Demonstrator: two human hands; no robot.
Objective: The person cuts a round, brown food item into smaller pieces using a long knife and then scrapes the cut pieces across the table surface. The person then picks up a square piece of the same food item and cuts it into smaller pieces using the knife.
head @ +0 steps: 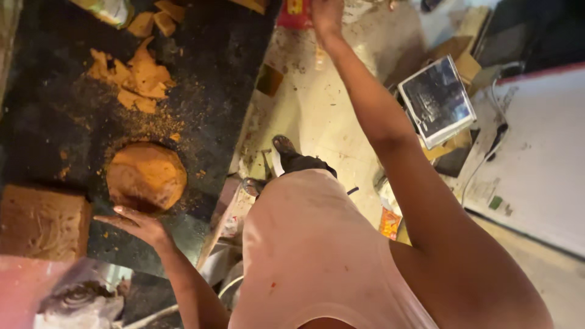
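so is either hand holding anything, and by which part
Left hand rests on the near edge of the round orange lump, no clear grip. Right hand reaches away; cannot tell.

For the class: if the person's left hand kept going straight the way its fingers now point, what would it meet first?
The left hand points left along the dark counter, just below the round orange lump. It would probably meet the tan rectangular block first, though depth is unclear.

One round orange-brown lump [146, 175] sits on the dark worktop [201, 91], with one brown rectangular block [42, 222] at its eight o'clock and one heap of orange broken pieces [134, 76] at twelve. Two hands: left hand [139, 224], right hand [326, 17].
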